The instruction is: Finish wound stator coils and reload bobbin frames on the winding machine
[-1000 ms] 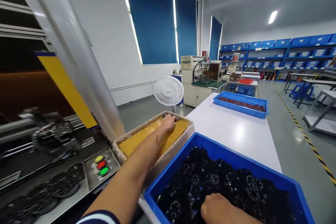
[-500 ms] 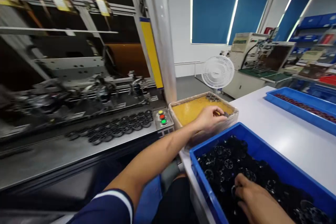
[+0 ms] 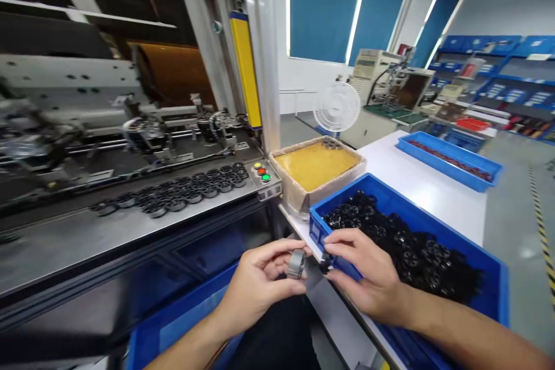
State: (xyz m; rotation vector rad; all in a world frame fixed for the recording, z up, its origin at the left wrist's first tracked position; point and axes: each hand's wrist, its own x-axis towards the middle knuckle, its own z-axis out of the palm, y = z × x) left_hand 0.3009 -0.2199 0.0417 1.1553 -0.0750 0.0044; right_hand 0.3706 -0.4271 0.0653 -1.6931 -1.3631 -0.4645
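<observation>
Head view: left hand [image 3: 255, 283] pinching grey ring [image 3: 296, 265] between thumb and fingers, lifted clear near table [image 3: 451, 208] edge. Right hand [image 3: 368, 274] grasping small black part [image 3: 325, 263] by fingertips, near ring but apart. Blue bin [image 3: 416, 217] just behind right hand. Slack pinch could let either piece slip past table edge; careless swing of right forearm might knock bin rim.

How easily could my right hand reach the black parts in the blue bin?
Likely yes: the right hand is at the near side of the open-topped blue bin, and nothing seems to cover the black parts, though it holds a small dark piece.
</observation>
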